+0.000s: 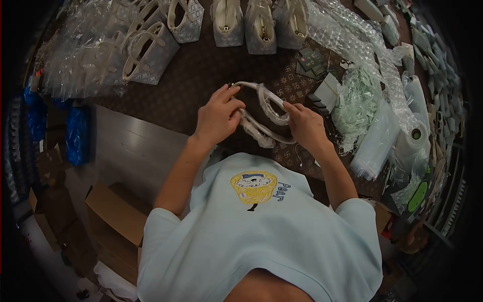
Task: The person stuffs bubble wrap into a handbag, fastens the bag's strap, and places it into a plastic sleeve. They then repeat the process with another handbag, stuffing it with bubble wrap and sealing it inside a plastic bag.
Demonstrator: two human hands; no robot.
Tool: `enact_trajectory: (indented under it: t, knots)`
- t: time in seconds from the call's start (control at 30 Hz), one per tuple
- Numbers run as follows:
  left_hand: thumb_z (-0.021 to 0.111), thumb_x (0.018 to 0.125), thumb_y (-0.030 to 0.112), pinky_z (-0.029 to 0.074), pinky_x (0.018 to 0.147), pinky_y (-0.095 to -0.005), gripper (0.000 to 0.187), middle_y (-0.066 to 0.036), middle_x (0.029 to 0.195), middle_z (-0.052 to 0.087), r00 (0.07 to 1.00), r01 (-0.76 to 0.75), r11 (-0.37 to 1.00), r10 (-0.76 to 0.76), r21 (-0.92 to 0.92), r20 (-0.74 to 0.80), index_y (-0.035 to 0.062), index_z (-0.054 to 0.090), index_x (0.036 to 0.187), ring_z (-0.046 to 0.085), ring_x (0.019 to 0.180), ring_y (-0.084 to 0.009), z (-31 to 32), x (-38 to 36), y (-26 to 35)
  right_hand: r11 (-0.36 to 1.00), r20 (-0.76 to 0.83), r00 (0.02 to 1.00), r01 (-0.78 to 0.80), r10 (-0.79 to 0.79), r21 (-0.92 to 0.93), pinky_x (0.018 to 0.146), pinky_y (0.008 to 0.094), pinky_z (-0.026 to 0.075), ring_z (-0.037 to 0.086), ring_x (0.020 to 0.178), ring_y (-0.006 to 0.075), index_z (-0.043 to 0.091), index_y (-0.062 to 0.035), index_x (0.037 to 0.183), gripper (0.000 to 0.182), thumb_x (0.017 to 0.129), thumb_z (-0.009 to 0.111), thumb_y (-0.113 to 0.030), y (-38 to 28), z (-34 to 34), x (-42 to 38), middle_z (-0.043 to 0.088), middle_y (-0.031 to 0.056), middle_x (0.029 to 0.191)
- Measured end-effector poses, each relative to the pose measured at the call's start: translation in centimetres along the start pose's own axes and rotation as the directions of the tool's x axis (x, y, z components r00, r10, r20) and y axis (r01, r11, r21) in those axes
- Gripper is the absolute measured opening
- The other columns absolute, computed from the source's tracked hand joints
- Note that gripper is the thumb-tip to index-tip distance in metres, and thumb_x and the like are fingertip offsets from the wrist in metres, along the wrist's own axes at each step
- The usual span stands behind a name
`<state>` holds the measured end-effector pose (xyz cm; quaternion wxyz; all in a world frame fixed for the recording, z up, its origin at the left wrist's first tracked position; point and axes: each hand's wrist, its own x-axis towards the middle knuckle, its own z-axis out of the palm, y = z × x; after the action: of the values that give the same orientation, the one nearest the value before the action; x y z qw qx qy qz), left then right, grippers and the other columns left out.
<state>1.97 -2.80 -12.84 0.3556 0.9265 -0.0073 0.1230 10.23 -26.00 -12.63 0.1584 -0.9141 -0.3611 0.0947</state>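
A pale bag strap [273, 97], looped and partly wrapped in clear film, is held between my two hands above the patterned table. My left hand [220, 115] pinches one end of it, where a dark bit of hardware shows at the fingertips. On the other side, my right hand [306, 125] has its fingers closed on the strap's loop. A loose piece of clear film [265, 143] hangs from the lower strand.
Patterned handbags [153, 55] stand at the back left, some under plastic, with several more handbags [261, 30] at the back middle. To the right lie green shredded filler [358, 98], clear plastic sleeves [376, 143] and bubble wrap [347, 32]. An open cardboard box [115, 214] sits lower left.
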Motion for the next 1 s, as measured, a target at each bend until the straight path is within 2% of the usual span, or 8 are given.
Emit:
enact_trajectory:
  t: [0.13, 0.23, 0.3, 0.43, 0.5, 0.67, 0.87, 1.0]
  knots:
    - [0.060, 0.073, 0.011, 0.052, 0.063, -0.0361, 0.018, -0.005, 0.110, 0.057, 0.994, -0.084, 0.939, 0.057, 0.334, 0.091, 0.0153, 0.065, 0.089, 0.058, 0.095, -0.0278, 2.2, 3.4, 0.0, 0.991, -0.058, 0.992, -0.107, 0.112, 0.085, 0.062, 0.0382, 0.049, 0.060, 0.072, 0.0291, 0.055, -0.0069, 0.106, 0.030, 0.077, 0.057, -0.009, -0.3, 0.9, -1.3, 0.059, 0.0107, 0.085]
    - [0.058, 0.074, 0.013, 0.050, 0.071, -0.0392, 0.020, -0.004, 0.108, 0.056, 0.866, 0.125, 0.933, -0.269, 0.337, 0.422, 0.0169, 0.066, 0.092, 0.054, 0.100, -0.0276, 1.8, 7.4, 2.5, 0.988, -0.067, 0.990, -0.114, 0.122, 0.102, 0.061, 0.0390, 0.049, 0.060, 0.070, 0.0303, 0.055, -0.0067, 0.107, 0.030, 0.077, 0.057, -0.010, -0.8, 1.0, -2.1, 0.059, 0.0116, 0.084]
    - [0.058, 0.072, 0.016, 0.041, 0.087, -0.0435, 0.024, -0.002, 0.116, 0.055, 0.787, -0.387, 0.648, -0.138, 0.656, 0.601, 0.0154, 0.067, 0.094, 0.045, 0.114, -0.0284, 2.6, 7.6, 3.5, 0.986, -0.117, 0.987, -0.097, 0.113, 0.136, 0.060, 0.0392, 0.049, 0.060, 0.070, 0.0307, 0.054, -0.0069, 0.109, 0.033, 0.077, 0.057, -0.011, -0.8, 1.6, -2.7, 0.058, 0.0113, 0.085]
    - [0.060, 0.072, 0.027, 0.019, 0.099, -0.0628, 0.028, -0.011, 0.138, 0.034, 0.732, -0.672, 0.246, 0.365, 0.699, 0.575, 0.0122, 0.068, 0.095, 0.017, 0.133, -0.0347, 3.6, 7.4, 1.8, 0.975, -0.132, 0.982, -0.106, 0.133, 0.194, 0.060, 0.0395, 0.049, 0.060, 0.069, 0.0312, 0.054, -0.0073, 0.109, 0.034, 0.075, 0.058, -0.010, -1.5, 2.4, -3.5, 0.058, 0.0116, 0.086]
    - [0.059, 0.075, 0.030, 0.012, 0.098, -0.0692, 0.031, -0.012, 0.142, 0.026, 0.679, -0.680, 0.371, -0.006, 0.632, 0.734, 0.0141, 0.067, 0.100, 0.008, 0.134, -0.0394, 2.0, 8.3, 2.6, 0.971, -0.156, 0.984, -0.050, 0.088, 0.235, 0.060, 0.0396, 0.049, 0.059, 0.070, 0.0318, 0.055, -0.0076, 0.108, 0.034, 0.075, 0.058, -0.010, -2.1, 2.4, -2.9, 0.057, 0.0122, 0.086]
    - [0.061, 0.076, 0.032, 0.039, 0.086, -0.0558, 0.030, -0.012, 0.143, 0.027, 0.767, -0.580, 0.348, -0.073, 0.737, 0.638, 0.0160, 0.067, 0.101, 0.015, 0.133, -0.0403, 5.8, 8.7, 0.4, 0.961, -0.185, 0.972, -0.096, 0.148, 0.260, 0.062, 0.0414, 0.047, 0.058, 0.073, 0.0346, 0.055, -0.0052, 0.102, 0.023, 0.081, 0.056, -0.014, -1.4, 2.7, -2.8, 0.056, 0.0132, 0.086]
    - [0.066, 0.071, 0.022, 0.051, 0.076, -0.0350, 0.027, -0.008, 0.141, 0.032, 0.552, -0.752, 0.489, 0.104, 0.441, 0.827, 0.0119, 0.067, 0.097, 0.033, 0.128, -0.0297, 1.9, 9.1, 1.5, 0.970, -0.183, 0.977, -0.066, 0.110, 0.232, 0.061, 0.0413, 0.049, 0.060, 0.071, 0.0328, 0.053, -0.0074, 0.107, 0.027, 0.080, 0.054, -0.013, -0.6, 3.1, -3.5, 0.058, 0.0120, 0.089]
    - [0.063, 0.074, 0.018, 0.051, 0.079, -0.0334, 0.023, -0.006, 0.137, 0.038, 0.626, -0.680, 0.671, 0.321, 0.296, 0.711, 0.0078, 0.066, 0.095, 0.039, 0.124, -0.0277, 1.7, 7.6, -1.3, 0.961, -0.140, 0.982, -0.086, 0.126, 0.261, 0.060, 0.0412, 0.048, 0.060, 0.072, 0.0328, 0.054, -0.0073, 0.103, 0.023, 0.081, 0.053, -0.013, 0.3, 3.5, -3.5, 0.058, 0.0124, 0.089]
